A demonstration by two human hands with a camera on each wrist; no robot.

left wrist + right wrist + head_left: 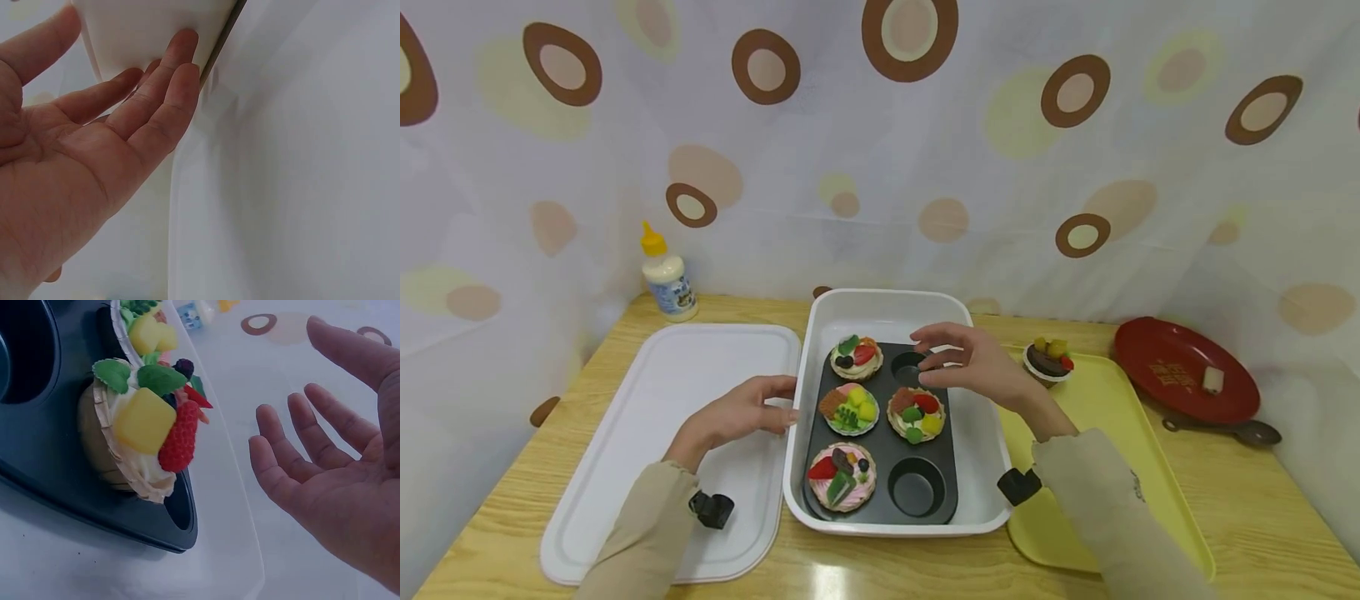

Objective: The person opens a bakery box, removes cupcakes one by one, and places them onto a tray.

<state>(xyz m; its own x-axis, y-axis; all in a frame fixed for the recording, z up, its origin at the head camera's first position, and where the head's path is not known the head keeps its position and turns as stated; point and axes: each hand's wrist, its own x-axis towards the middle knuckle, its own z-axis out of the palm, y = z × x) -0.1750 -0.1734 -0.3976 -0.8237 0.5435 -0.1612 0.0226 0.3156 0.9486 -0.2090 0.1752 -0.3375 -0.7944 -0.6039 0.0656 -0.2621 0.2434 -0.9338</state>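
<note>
- Tart (916, 415), just nearside of the loosely parted, unladen fingers of the right hand (973, 368): probably light, firm-shelled, fragile on top; best pinched by its crust.
- Left hand (733, 417): relaxed fingers clasp nothing, tips at the tub (979, 467).

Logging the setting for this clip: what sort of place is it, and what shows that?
Probably a staged tabletop recording corner: an oval-patterned curtain hangs right behind the wood-grain table, and a dark muffin tin with fruit-topped tarts, likely imitations, sits inside a white bin.
</note>
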